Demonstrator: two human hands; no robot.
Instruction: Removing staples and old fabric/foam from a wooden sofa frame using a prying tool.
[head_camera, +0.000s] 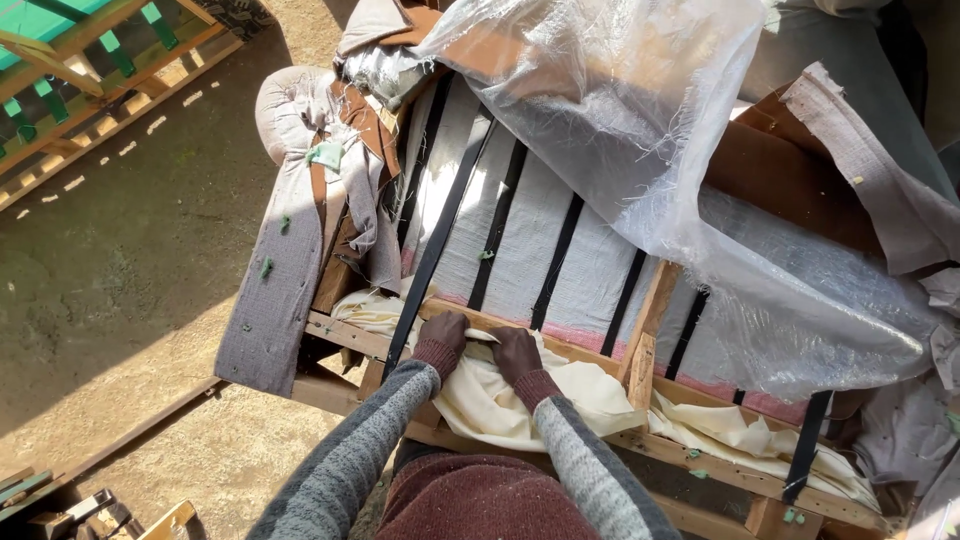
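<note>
Harsh sunlight, hard shadows, sharp focus

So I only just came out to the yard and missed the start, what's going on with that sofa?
A person is bent over a stripped sofa frame lying on the ground. Both hands, the left hand and the right hand, press into cream fabric bunched along a wooden rail. Black webbing straps run across the white backing, and a clear plastic sheet is thrown back over the top.
</note>
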